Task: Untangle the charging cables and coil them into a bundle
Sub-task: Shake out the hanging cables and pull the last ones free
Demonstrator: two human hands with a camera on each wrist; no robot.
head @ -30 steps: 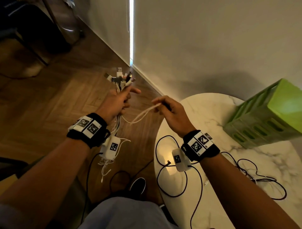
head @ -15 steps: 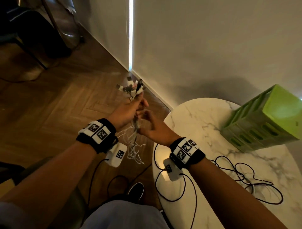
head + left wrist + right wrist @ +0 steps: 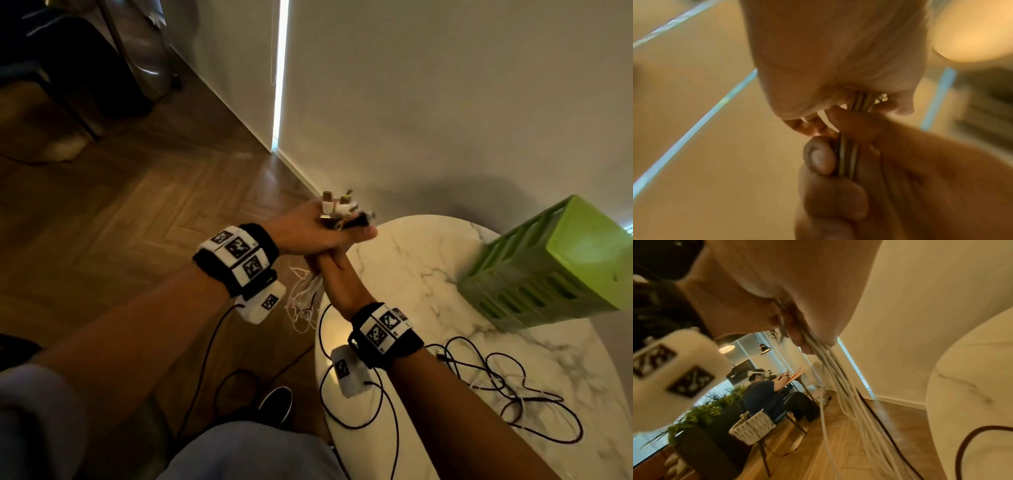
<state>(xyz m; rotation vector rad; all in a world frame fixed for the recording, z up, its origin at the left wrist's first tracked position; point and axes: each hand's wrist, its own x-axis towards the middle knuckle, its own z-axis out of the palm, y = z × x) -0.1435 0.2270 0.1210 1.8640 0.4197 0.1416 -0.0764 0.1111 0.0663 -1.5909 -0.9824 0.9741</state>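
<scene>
My left hand (image 3: 318,233) grips a bunch of charging cables near their plugs (image 3: 339,212), which stick out white and black past the fingers. Directly beneath it, my right hand (image 3: 327,265) is wrapped round the same cable bunch (image 3: 846,155). Its white strands (image 3: 305,298) hang down in loose loops below both hands, beside the table edge. In the right wrist view the white cables (image 3: 838,386) and one dark cable stream out from under my fingers towards the floor. A dark cable (image 3: 507,387) lies tangled on the marble table (image 3: 428,260).
A green slatted basket (image 3: 548,260) stands at the table's far right. A wall runs behind the table. Wooden floor lies to the left, with my shoe (image 3: 277,401) below. Black wrist-camera leads (image 3: 356,421) loop over the table's near edge. A seated person (image 3: 766,395) works at a distant table.
Both hands moved right, towards the table. My right hand let go of the single strand it had pulled out and closed round the bunch under my left hand.
</scene>
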